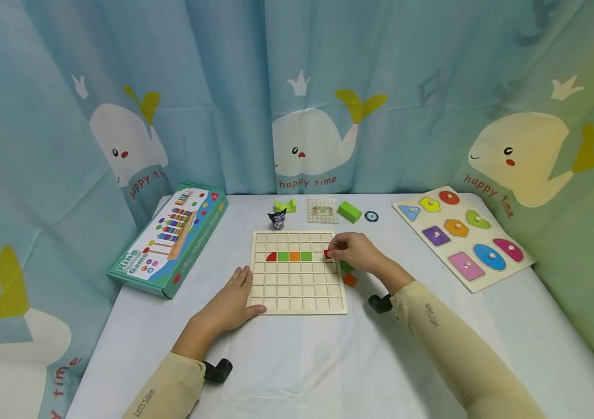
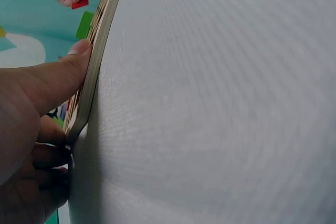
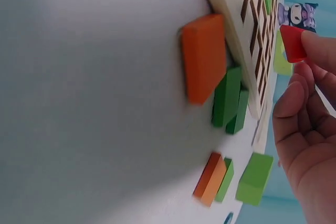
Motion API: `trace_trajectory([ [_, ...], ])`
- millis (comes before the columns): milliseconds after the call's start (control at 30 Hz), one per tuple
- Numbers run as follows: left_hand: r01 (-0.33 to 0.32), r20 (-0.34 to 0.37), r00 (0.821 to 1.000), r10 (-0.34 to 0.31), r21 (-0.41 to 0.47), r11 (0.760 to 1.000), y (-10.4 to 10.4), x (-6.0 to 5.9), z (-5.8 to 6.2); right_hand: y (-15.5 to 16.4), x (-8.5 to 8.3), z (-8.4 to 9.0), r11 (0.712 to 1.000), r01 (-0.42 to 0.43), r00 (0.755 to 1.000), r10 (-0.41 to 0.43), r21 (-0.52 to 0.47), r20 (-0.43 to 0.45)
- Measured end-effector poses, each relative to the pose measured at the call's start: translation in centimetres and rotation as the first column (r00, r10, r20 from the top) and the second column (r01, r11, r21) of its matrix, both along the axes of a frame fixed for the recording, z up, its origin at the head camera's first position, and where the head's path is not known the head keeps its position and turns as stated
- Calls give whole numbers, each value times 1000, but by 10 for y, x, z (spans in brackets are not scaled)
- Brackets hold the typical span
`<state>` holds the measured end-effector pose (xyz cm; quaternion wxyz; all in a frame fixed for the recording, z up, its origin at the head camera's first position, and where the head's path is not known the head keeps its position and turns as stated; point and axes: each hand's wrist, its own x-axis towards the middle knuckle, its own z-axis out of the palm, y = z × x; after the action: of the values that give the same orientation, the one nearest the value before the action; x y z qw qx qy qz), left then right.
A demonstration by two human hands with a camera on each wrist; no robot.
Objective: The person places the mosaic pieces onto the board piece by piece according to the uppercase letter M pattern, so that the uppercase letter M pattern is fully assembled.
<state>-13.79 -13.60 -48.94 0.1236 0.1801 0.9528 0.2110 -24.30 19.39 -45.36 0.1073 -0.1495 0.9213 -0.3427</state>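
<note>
Grid board (image 1: 299, 291): four pieces in one row. Right hand (image 1: 356, 252) pinching one red piece (image 1: 326, 254) over board's right edge; left hand (image 1: 231, 301), fingers flat, steadying board's left corner.

Bright, even light, soft shadows; head view bends at edges, wrist views blur close up.
</note>
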Motion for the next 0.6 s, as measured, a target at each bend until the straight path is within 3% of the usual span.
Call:
trace_trajectory([
  [600, 1, 3, 1000, -1, -12, 1000, 0, 0, 2, -21, -14, -12, 999, -20, 1000, 19, 44, 21],
])
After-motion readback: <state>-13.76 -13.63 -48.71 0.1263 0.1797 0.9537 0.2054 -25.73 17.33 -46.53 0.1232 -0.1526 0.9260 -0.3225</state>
